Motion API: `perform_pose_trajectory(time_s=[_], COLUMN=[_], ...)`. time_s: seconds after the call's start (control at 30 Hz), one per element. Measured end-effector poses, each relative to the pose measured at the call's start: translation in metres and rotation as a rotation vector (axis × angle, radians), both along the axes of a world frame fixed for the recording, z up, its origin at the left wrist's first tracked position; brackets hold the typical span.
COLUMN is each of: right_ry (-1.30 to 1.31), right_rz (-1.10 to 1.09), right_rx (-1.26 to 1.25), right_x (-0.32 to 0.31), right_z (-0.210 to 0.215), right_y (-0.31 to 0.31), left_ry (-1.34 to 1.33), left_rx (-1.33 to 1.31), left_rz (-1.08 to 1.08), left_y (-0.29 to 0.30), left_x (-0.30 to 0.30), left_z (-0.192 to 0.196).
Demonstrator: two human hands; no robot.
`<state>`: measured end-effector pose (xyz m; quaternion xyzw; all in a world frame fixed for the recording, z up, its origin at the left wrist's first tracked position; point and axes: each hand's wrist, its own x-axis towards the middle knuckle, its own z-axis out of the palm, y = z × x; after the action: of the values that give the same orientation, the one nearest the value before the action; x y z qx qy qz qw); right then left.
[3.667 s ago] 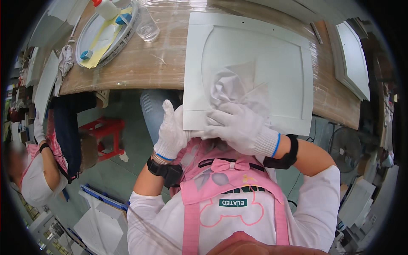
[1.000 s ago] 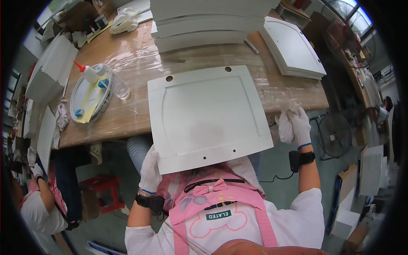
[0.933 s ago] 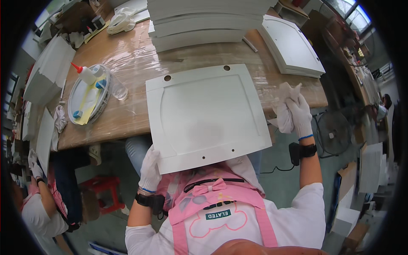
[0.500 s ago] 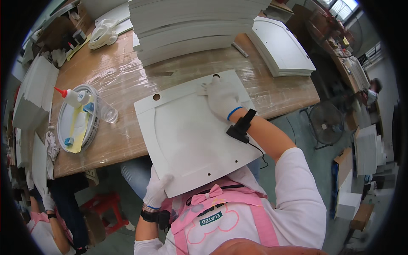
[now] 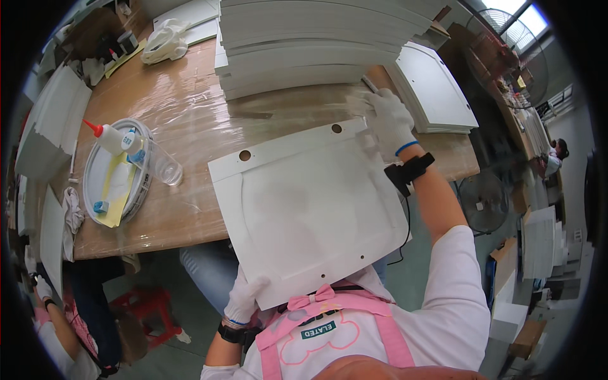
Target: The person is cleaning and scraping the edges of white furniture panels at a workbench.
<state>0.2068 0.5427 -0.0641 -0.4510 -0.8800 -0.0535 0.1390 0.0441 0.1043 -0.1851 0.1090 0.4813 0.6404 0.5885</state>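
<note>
A white panel (image 5: 304, 202) with two round holes along its far edge and two small dark holes near its close edge lies tilted across the table edge and my lap. My left hand (image 5: 244, 297), in a white glove, grips its near left corner, thumb on top. My right hand (image 5: 391, 123), also gloved, is off the panel's face, just past its far right corner. Its fingers stretch to a slim grey stick-like tool (image 5: 368, 82) on the table and cover that tool's near end. Whether they have closed on it I cannot make out.
A tall stack of white panels (image 5: 316, 50) stands at the back; a lower stack (image 5: 437, 88) is at right. On the left are a round white lid (image 5: 88, 183), a red-tipped squeeze bottle (image 5: 109, 137) and a clear bottle (image 5: 166, 170). Another person's gloved hand (image 5: 43, 288) shows lower left.
My right hand has left the panel's far right hole and moved right and away to the grey tool. The left hand keeps its hold on the corner. The whole view has shifted slightly.
</note>
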Motion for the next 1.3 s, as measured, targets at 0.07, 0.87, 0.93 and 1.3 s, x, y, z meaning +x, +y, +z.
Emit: perform_pose_trajectory(time_s=[0.07, 0.87, 0.93, 1.3], right_ry=[-0.220, -0.154, -0.025, 0.478], right_rz=[-0.024, 0.342, 0.349, -0.044], right_rx=[0.091, -0.457, -0.467, -0.490], right_x=[-0.013, -0.240, -0.227, 0.006], right_z=[0.004, -0.063, -0.059, -0.069], right_y=[0.007, -0.034, -0.045, -0.123], left_ry=[0.006, -0.102, -0.092, -0.018], left_rx=[-0.008, -0.050, -0.054, -0.053], left_rz=[0.005, -0.032, -0.044, 0.092], left_y=[-0.001, -0.008, -0.003, 0.038], left_x=[0.001, -0.002, -0.002, -0.022], left_z=[0.005, -0.019, -0.017, 0.000])
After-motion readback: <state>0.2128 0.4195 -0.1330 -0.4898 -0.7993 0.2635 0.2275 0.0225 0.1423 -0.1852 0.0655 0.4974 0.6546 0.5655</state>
